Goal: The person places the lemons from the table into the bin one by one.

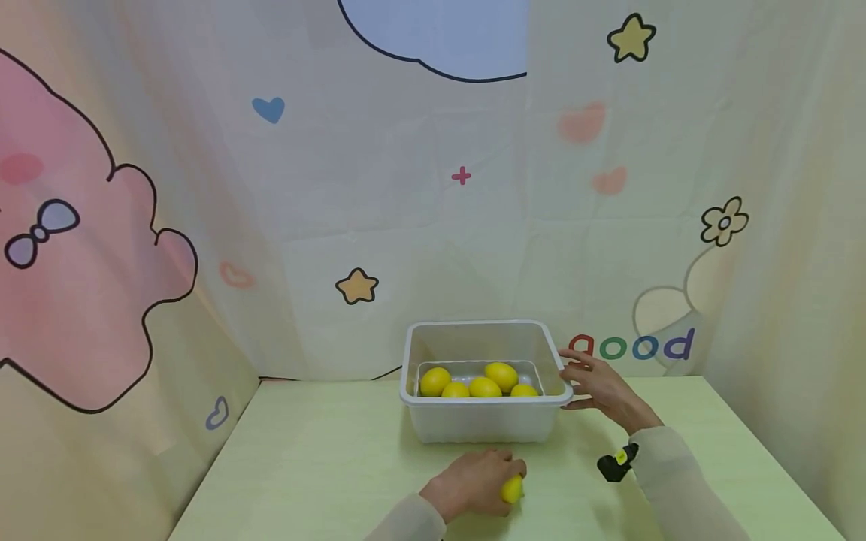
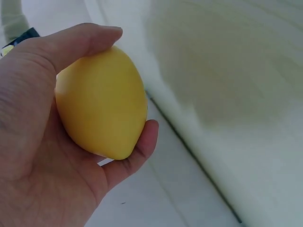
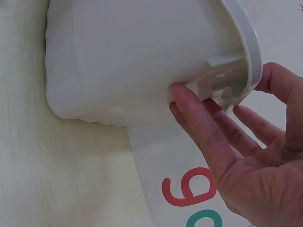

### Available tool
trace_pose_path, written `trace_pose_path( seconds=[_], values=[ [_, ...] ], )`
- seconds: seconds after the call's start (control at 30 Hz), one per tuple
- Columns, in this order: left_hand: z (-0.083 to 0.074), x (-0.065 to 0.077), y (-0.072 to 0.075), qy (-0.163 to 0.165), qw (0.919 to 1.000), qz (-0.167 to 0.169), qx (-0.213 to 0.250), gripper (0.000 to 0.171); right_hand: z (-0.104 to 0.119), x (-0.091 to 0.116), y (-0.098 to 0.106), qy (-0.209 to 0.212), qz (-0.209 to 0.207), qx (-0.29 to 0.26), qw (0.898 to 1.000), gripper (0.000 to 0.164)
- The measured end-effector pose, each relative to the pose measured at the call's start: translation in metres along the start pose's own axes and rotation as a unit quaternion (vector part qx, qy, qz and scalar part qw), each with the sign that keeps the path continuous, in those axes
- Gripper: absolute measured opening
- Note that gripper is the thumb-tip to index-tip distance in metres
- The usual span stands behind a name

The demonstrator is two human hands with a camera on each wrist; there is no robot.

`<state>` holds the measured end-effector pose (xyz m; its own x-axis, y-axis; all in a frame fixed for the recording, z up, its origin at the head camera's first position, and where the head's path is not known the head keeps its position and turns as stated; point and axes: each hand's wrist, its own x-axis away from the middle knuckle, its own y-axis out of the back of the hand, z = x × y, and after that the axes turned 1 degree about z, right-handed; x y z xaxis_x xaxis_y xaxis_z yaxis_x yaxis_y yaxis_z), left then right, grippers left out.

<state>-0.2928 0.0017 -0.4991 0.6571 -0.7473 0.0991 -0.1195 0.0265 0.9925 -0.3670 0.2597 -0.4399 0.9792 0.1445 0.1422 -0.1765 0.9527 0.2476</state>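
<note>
In the head view, my left hand (image 1: 480, 481) holds a yellow lemon (image 1: 513, 489) low over the table, in front of the bin. The left wrist view shows the thumb over the lemon (image 2: 102, 101) and fingers curled beneath it. A white plastic bin (image 1: 483, 421) stands near the back wall with several lemons inside, one of them a lemon (image 1: 501, 376) towards the back. At the bin's right end, my right hand (image 1: 609, 391) grips the rim. The right wrist view has its fingers (image 3: 196, 116) against the wall under the rim and another digit at the rim's outer edge.
A pale green table (image 1: 318, 466) lies under the bin and hands. Behind it hangs a printed curtain (image 1: 406, 225) with stars, hearts and coloured letters. A black wrist device (image 1: 617, 463) is strapped at the right sleeve.
</note>
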Motion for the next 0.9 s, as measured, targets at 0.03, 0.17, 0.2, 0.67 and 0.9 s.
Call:
trace_pose_path(
  seconds=[0.03, 0.17, 0.2, 0.67, 0.9],
  values=[
    [-0.001, 0.000, 0.002, -0.001, 1.0000, 0.001, 0.001, 0.041, 0.000, 0.000, 0.000, 0.001, 0.000, -0.001, 1.000, 0.059],
    [-0.003, 0.002, 0.009, -0.002, 1.0000, 0.004, -0.002, 0.043, 0.001, 0.001, 0.000, 0.001, 0.001, -0.002, 1.000, 0.059],
    [-0.004, 0.003, 0.011, -0.002, 1.0000, 0.004, 0.000, 0.044, 0.001, 0.001, 0.000, 0.000, 0.001, -0.002, 1.000, 0.059],
    [-0.004, 0.018, 0.048, 0.001, 0.9986, -0.050, -0.019, 0.047, 0.000, 0.001, 0.000, -0.002, -0.002, -0.001, 1.000, 0.060],
    [0.001, 0.022, 0.063, -0.002, 0.9968, -0.069, -0.040, 0.047, 0.000, 0.000, 0.000, -0.001, 0.000, -0.004, 1.000, 0.059]
  ],
)
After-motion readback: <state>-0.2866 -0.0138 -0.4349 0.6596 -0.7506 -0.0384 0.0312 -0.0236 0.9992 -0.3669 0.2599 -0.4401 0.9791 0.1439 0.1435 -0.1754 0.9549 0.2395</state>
